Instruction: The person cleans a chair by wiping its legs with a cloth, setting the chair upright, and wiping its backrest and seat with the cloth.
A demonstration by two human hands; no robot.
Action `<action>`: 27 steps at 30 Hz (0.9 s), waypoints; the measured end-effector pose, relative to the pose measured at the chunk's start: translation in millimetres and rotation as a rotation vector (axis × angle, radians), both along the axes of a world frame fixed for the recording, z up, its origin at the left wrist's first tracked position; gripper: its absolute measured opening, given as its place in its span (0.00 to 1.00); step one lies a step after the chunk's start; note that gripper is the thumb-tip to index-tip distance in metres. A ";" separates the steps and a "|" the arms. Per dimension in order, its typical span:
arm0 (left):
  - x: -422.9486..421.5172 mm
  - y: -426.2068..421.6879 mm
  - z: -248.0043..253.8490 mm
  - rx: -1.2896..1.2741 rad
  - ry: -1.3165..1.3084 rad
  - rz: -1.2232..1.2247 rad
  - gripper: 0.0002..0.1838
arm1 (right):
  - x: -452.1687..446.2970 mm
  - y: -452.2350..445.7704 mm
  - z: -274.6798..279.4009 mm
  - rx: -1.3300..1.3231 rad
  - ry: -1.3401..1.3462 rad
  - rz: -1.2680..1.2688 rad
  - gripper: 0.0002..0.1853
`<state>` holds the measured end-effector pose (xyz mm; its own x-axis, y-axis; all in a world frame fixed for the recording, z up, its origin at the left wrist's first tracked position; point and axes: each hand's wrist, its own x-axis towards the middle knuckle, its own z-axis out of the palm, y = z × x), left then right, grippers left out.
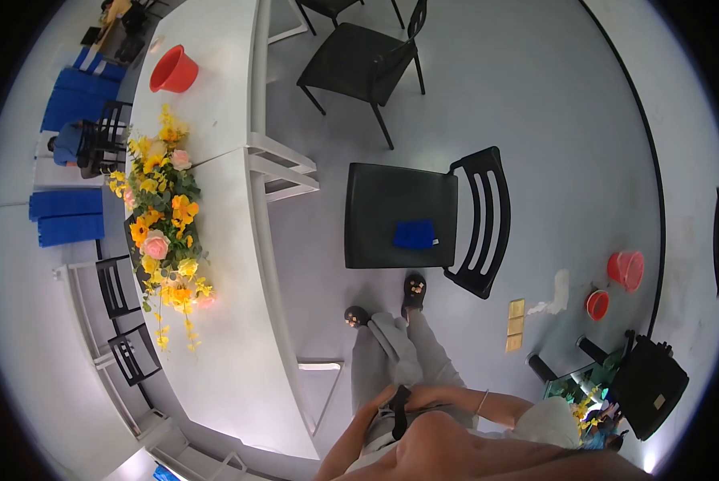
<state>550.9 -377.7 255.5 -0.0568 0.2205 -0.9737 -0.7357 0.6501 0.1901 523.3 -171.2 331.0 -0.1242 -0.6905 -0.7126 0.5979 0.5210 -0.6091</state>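
My left hand (382, 398) and my right hand (420, 396) are close together at my waist, over my grey trousers (369, 365). Between them is a black strap-like thing (399, 410). A length of grey cloth (401, 353) runs from the hands down between my legs. The fingers are too small and overlapped to make out, so what they grip is unclear. A thin bracelet circles my right wrist. In front of my dark shoes (414, 290) is a black chair (399, 208) with a folded blue cloth (415, 234) on its seat.
The white table (223, 321) at left holds a flower arrangement (167, 208) and a red bucket (175, 70). Another black chair (351, 60) stands farther off. At right are red containers (625, 270) by the wall. A person (68, 144) sits in the far left background.
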 end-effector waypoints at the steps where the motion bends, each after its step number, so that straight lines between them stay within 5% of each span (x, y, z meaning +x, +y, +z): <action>1: 8.3 -2.3 -30.3 0.031 0.001 -0.145 0.31 | 14.3 -8.2 -20.5 0.001 -0.003 -0.007 0.22; 3: 25.8 -6.5 -85.1 0.086 -0.002 -0.424 0.29 | 52.4 -27.5 -79.1 -0.229 0.266 -0.058 0.23; 5: 45.9 -16.9 -129.7 0.152 -0.010 -0.649 0.28 | 53.2 -21.8 -90.0 -0.274 0.190 -0.046 0.22; 8: 50.8 -24.4 -131.6 0.218 0.025 -0.862 0.25 | 39.2 11.6 -133.8 -0.427 0.114 -0.069 0.19; 10: 40.1 -21.5 -108.2 0.261 0.099 -1.043 0.21 | 32.8 37.0 -164.3 -0.177 0.295 -0.412 0.15; 12: 29.6 -14.8 -106.6 0.331 0.053 -1.266 0.21 | 0.1 25.5 -164.8 0.518 0.631 -0.142 0.12; 13: 28.3 -14.3 -108.6 0.392 0.026 -1.490 0.21 | -7.3 10.6 -179.9 0.548 0.630 -0.136 0.12; 14: 28.2 -22.1 -108.4 0.401 0.014 -1.482 0.21 | -13.9 -8.4 -201.1 0.577 0.628 -0.135 0.13; 16: 24.8 -38.6 -113.6 0.541 0.269 -1.628 0.21 | -26.1 -39.1 -248.8 0.361 0.610 -0.521 0.16; 17: 44.8 -63.9 -129.6 0.547 0.255 -1.618 0.21 | -39.6 -51.1 -260.0 0.491 0.749 -0.590 0.17; 19: 101.8 -119.6 -181.1 0.478 0.722 -1.211 0.20 | -77.5 -60.1 -276.0 0.679 0.887 -0.745 0.21; 24: 54.0 -116.3 -178.9 0.604 0.110 -1.381 0.19 | -143.3 -23.7 -319.0 0.987 1.046 -0.935 0.27; 27: 49.5 -125.5 -201.0 0.610 0.007 -1.352 0.19 | -170.3 15.1 -333.8 1.176 1.177 -0.741 0.30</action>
